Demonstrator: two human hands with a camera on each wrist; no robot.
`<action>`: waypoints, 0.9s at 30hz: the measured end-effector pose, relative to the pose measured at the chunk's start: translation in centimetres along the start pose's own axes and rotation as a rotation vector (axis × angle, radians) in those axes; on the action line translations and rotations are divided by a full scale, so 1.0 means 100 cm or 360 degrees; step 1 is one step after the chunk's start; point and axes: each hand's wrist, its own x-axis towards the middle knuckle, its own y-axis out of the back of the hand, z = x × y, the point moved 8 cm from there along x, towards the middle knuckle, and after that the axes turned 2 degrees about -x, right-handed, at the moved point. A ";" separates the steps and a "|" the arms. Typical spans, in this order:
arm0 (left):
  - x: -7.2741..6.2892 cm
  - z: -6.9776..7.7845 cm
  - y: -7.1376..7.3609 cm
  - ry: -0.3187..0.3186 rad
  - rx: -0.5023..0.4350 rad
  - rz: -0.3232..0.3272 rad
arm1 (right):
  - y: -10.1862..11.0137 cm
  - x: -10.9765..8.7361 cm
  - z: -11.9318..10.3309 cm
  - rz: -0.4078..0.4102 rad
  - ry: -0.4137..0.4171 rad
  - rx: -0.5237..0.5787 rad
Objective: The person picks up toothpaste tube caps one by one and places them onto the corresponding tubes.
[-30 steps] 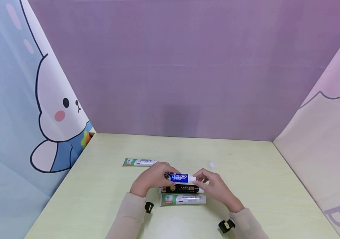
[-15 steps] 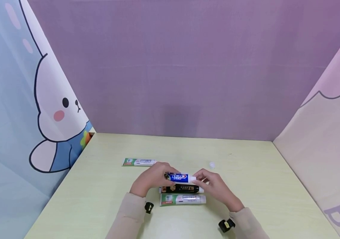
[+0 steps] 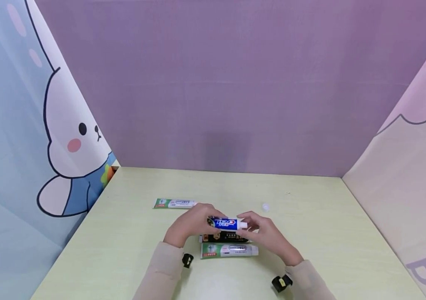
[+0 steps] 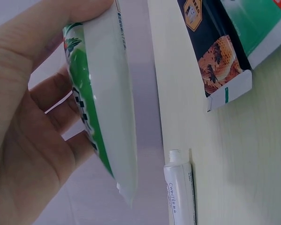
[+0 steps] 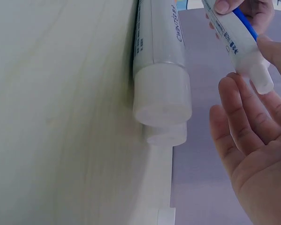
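Observation:
My left hand (image 3: pixel 194 221) grips a blue-and-white toothpaste tube (image 3: pixel 226 224) by its tail, above the table. In the left wrist view, its white back and green edge (image 4: pixel 86 101) face the camera. The right hand (image 3: pixel 267 235) is at the tube's other end, thumb and forefinger on either side of the shoulder. Its fingers look loosely bent in the right wrist view, and the white cap (image 5: pixel 262 80) shows between them, not visibly pinched. Just below lie a black toothpaste tube (image 3: pixel 220 237), partly covered by the hands, and a green-and-white toothpaste tube (image 3: pixel 231 250).
Another green-and-white toothpaste tube (image 3: pixel 174 203) lies farther back on the left; its bare nozzle (image 4: pixel 175 155) shows in the left wrist view. A small loose white cap (image 3: pixel 265 207) sits on the pale table (image 3: pixel 310 216) behind the right hand. Cloth walls enclose the table's back and sides.
The right hand has shifted slightly left, from pinching the cap to having its fingers around the tube's shoulder, so the cap now shows. The left hand and its tube have barely moved.

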 end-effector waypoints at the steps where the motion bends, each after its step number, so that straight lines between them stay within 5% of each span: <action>1: 0.000 0.000 0.000 0.0005 0.0001 0.0000 | -0.001 0.000 0.000 -0.0009 -0.0003 -0.0001; 10: 0.000 0.005 0.002 0.0002 -0.0013 -0.0005 | -0.005 0.003 -0.008 0.0021 0.0148 0.0002; 18: 0.000 0.009 0.006 -0.0051 -0.0028 0.0025 | -0.001 0.001 -0.033 0.0039 0.0156 -0.0013; 27: -0.003 0.006 0.009 -0.0027 -0.0045 0.0097 | 0.003 0.000 -0.016 0.0141 0.0265 -0.0039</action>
